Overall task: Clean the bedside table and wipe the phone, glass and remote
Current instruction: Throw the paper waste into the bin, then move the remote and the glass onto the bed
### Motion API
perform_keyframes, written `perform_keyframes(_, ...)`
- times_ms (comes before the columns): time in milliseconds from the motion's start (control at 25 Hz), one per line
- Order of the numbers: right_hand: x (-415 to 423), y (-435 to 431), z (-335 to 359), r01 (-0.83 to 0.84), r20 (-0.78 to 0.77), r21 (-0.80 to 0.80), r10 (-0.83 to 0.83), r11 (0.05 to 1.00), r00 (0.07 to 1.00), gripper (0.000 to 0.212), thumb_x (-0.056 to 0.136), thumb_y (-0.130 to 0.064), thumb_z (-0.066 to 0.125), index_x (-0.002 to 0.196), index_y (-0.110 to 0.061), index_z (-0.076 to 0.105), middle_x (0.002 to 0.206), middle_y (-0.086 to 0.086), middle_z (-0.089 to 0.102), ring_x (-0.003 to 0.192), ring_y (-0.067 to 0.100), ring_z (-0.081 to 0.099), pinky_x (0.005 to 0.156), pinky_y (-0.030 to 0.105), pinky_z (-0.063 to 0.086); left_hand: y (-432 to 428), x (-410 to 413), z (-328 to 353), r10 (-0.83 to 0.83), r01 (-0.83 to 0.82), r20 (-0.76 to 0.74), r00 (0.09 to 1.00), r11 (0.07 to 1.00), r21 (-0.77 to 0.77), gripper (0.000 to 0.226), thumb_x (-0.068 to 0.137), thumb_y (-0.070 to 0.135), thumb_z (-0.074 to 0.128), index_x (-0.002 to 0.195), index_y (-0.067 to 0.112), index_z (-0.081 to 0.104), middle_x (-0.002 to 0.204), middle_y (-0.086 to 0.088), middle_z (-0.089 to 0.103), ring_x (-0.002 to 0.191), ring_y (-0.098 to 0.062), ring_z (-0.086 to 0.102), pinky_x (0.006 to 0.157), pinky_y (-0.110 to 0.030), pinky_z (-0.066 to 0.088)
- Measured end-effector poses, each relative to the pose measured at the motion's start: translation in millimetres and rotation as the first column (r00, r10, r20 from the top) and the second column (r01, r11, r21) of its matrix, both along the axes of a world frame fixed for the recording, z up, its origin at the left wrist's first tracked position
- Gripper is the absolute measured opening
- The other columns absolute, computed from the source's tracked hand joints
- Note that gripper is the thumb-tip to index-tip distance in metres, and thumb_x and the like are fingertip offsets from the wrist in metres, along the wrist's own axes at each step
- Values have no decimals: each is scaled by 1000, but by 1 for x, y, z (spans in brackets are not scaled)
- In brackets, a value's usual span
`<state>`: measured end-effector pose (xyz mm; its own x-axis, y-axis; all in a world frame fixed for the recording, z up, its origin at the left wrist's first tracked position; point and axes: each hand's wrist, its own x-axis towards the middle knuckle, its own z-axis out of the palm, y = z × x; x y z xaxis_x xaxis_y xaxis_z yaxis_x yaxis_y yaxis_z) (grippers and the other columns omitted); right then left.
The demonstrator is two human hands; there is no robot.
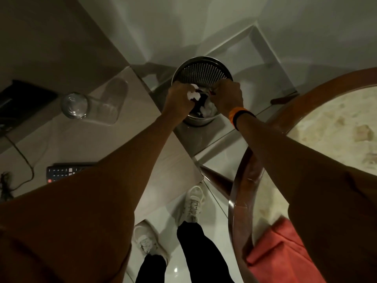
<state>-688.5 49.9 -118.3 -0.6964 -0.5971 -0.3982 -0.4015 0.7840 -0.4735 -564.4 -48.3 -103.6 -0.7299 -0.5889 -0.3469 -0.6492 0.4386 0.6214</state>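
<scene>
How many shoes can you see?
2. One white shoe is on the floor at the bottom, beside the bedside table. The other white shoe is farther forward, near the round table.

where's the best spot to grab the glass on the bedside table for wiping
Grip the glass around its side wall, coming from the person's side with the left hand, which is nearer. It stands upright with its mouth open upward, has no handle, and the table around it is bare, so a wrap grip should fit.
</scene>
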Motion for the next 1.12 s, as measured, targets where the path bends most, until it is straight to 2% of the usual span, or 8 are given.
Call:
perform_keyframes(240,11,-3,4,-32,-42,-66,29,997,999,19,95,-4,56,107,-7,71,111,14,71,106,27,67,88,32,57,-9,25,8,107,-111,-80,991,993,-44,40,85,-1,66,123,10,66,135,-13,54,128,-22,50,98,-14,34)
perform_keyframes(320,27,-7,13,-36,3,-126,36,991,999,19,94,-4,56,97,-16,71,106,9,68,102,22,63,85,26,51,-4,48,21,147,-152,-138,980,988,-28,39,86,-2,63,122,11,67,134,-12,53,125,-20,53,99,-14,34)
perform_keyframes(480,93,-28,34,42,251,-346,50,937,967,29,88,-8,68,117,-11,70,105,0,70,97,14,67,82,19,54,16,155,53,177,-201,-268,947,977,-66,35,90,2,64,123,11,67,130,-12,59,115,-10,55,99,-8,39)
perform_keyframes(640,156,-71,48,-122,383,-437,307,891,871,61,81,-10,81,136,-19,56,125,2,63,107,8,60,81,7,52,-1,293,67,234,-244,-73,969,954,-175,37,94,21,66,129,11,62,135,-12,57,126,-23,54,102,-42,52)
perform_keyframes(760,189,-109,53,-222,351,-467,409,856,842,87,73,-13,88,147,-17,42,144,1,50,131,15,52,99,26,55,-26,357,61,68,-39,127,990,975,-219,68,80,25,81,141,7,55,147,-17,50,140,-31,40,113,-46,42)
perform_keyframes(840,204,-123,51,-291,239,-468,437,834,867,85,70,-21,91,142,-11,46,138,0,54,125,15,57,99,18,52,-31,374,53,-32,74,212,977,978,-193,81,78,22,84,149,12,47,155,-15,42,144,-32,37,112,-46,44)
perform_keyframes(920,212,-129,51,-312,174,-466,431,828,885,76,68,-30,91,132,-10,55,127,1,64,111,13,64,87,7,51,-28,377,43,-32,83,202,979,964,-252,73,81,19,81,148,16,50,151,-13,48,137,-33,48,107,-48,50)
perform_keyframes(1120,226,-124,53,-338,133,-431,429,837,893,61,70,-38,88,120,-14,62,115,0,72,102,12,70,90,29,59,-5,376,32,224,-180,122,967,938,-295,67,78,28,84,139,17,58,135,-9,59,116,-31,57,92,-45,54)
